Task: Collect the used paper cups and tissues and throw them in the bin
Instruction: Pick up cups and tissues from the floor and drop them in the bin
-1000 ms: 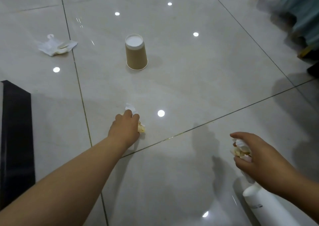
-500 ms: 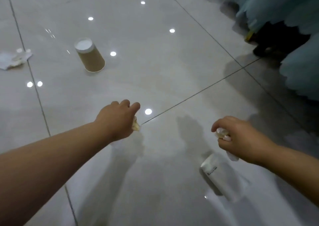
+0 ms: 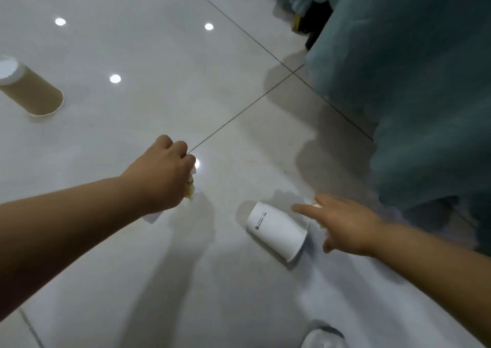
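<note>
My left hand [image 3: 162, 172] is closed around a crumpled tissue [image 3: 190, 188], of which a yellowish-white bit sticks out under the fingers, above the floor. A white paper cup [image 3: 276, 228] lies on its side on the tiles, mouth toward the lower right. My right hand [image 3: 342, 222] hovers just right of its rim with index finger and thumb spread toward it. A pale scrap of tissue [image 3: 316, 205] shows at its curled fingers. A brown paper cup [image 3: 32, 92] stands upside down at the far left.
Teal fabric [image 3: 411, 81] hangs along the right side, down to the glossy tiled floor [image 3: 159, 55]. A dark object [image 3: 316, 20] sits under it at the top. A blurred white object [image 3: 321, 337] is at the bottom edge. A white scrap [image 3: 151, 217] shows below my left wrist.
The view swung right, so the brown cup slid to the left edge. My left hand lifted its tissue off the floor. My right hand spread its index finger and thumb toward the white cup.
</note>
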`<action>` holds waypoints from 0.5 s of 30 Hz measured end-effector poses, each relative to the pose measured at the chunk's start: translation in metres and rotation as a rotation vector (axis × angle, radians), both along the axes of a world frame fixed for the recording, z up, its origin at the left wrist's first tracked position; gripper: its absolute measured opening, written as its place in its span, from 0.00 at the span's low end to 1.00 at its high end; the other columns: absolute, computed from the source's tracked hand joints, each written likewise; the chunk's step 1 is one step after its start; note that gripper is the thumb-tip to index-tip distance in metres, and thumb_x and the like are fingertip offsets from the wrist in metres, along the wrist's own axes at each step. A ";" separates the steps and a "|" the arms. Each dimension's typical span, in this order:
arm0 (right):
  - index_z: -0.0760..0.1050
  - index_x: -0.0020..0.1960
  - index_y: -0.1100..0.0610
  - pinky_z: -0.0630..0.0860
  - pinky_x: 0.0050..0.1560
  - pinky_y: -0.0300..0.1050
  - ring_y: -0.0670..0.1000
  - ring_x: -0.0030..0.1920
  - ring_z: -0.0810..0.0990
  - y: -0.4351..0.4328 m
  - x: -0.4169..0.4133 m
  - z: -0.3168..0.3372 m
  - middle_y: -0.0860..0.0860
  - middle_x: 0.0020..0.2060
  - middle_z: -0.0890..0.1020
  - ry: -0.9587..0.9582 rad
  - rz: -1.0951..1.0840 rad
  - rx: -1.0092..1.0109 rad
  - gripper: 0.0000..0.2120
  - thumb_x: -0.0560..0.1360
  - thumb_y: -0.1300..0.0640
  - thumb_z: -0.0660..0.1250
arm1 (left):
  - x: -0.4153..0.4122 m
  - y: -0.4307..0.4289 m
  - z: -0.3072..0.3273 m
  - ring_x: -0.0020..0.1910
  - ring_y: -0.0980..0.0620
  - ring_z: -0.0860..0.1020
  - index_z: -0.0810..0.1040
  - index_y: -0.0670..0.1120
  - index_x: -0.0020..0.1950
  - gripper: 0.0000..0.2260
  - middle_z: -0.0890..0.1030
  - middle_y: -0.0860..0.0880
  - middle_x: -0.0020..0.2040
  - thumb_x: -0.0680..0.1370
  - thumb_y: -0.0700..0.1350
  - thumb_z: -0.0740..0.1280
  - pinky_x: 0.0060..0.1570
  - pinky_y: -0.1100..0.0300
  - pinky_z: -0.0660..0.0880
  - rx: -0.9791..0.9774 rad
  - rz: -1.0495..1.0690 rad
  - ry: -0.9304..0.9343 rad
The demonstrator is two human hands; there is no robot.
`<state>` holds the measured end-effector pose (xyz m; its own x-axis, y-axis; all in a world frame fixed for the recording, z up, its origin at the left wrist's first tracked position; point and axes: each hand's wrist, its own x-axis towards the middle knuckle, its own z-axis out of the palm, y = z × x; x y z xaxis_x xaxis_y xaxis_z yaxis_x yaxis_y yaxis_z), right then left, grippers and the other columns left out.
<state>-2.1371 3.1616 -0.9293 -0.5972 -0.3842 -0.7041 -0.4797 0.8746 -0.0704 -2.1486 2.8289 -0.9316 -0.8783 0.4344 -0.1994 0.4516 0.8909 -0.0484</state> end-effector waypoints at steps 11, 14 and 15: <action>0.78 0.57 0.45 0.68 0.35 0.43 0.56 0.40 0.77 -0.024 0.016 -0.027 0.53 0.44 0.75 0.262 0.072 -0.219 0.12 0.74 0.49 0.66 | 0.021 -0.004 -0.031 0.44 0.42 0.78 0.76 0.41 0.57 0.17 0.69 0.43 0.65 0.69 0.41 0.72 0.40 0.57 0.72 0.218 0.302 -0.212; 0.77 0.58 0.47 0.69 0.42 0.43 0.53 0.50 0.75 -0.053 0.007 -0.021 0.50 0.52 0.74 0.200 -0.162 -0.273 0.14 0.80 0.46 0.55 | 0.021 -0.017 -0.032 0.51 0.46 0.76 0.73 0.46 0.58 0.15 0.75 0.48 0.61 0.72 0.42 0.68 0.42 0.60 0.67 0.218 0.429 -0.284; 0.78 0.55 0.48 0.71 0.43 0.44 0.52 0.49 0.76 -0.065 0.003 -0.019 0.49 0.50 0.75 0.155 -0.250 -0.282 0.14 0.80 0.46 0.56 | 0.022 -0.022 -0.031 0.48 0.47 0.75 0.72 0.47 0.57 0.14 0.77 0.48 0.57 0.72 0.42 0.66 0.40 0.59 0.66 0.213 0.461 -0.290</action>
